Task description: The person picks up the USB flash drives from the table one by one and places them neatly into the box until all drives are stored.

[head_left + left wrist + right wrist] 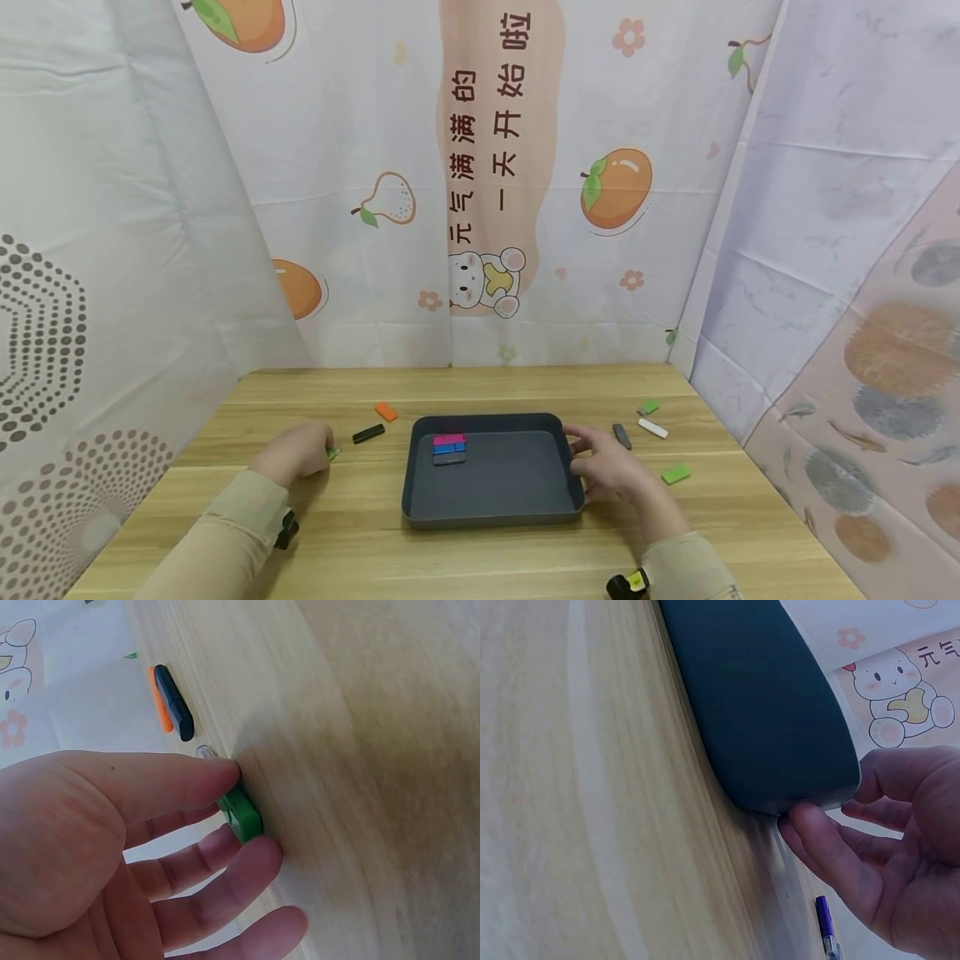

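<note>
My left hand (303,452) pinches a small green USB stick (241,814) between thumb and fingers, just above the wooden table, left of the tray. One end of the stick looks clear or silvery. A black stick (368,433) and an orange stick (386,411) lie beyond that hand. My right hand (607,460) holds the right side of the dark grey tray (510,521), with fingertips at its rim and the thumb against the outer wall. Inside the tray, at its left, a pink stick (449,438), a blue stick (449,448) and a grey stick (449,458) lie side by side.
Right of the tray lie a dark grey stick (622,436), a white stick (653,428), a green-and-grey stick (648,407) and a bright green stick (676,474). A purple stick (824,919) shows in the right wrist view. A printed curtain (360,275) hangs behind the table.
</note>
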A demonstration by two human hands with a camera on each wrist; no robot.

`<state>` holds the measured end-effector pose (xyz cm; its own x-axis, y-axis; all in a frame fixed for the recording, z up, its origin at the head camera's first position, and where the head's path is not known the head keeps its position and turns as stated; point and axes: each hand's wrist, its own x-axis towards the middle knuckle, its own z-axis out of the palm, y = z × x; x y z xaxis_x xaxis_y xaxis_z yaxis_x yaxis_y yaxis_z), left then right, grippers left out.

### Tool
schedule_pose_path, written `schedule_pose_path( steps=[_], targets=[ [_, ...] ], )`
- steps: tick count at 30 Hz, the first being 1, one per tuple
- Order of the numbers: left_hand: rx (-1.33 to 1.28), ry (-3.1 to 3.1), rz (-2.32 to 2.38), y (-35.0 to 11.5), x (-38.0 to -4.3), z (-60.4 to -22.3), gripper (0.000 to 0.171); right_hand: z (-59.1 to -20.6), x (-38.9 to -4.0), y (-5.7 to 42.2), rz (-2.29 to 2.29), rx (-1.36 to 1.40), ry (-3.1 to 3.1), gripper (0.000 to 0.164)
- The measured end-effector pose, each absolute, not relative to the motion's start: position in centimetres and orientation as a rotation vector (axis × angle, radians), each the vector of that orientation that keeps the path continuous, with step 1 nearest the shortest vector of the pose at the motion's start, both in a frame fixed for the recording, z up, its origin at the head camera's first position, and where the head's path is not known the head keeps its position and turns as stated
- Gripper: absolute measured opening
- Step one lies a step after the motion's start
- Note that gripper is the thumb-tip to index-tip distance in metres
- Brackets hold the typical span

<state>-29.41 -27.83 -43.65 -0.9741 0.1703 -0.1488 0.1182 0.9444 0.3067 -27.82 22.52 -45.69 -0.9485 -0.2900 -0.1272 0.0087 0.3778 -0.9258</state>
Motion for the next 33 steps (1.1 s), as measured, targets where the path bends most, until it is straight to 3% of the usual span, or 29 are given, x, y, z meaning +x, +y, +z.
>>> schedule_pose_path(
  steps=[33],
  targets=[
    [0.263,3.033,0.469,-27.89,-30.00,-43.95,0.005,-45.66,-27.85,22.48,-1.614,-0.222,2.344,0.075]
  ],
)
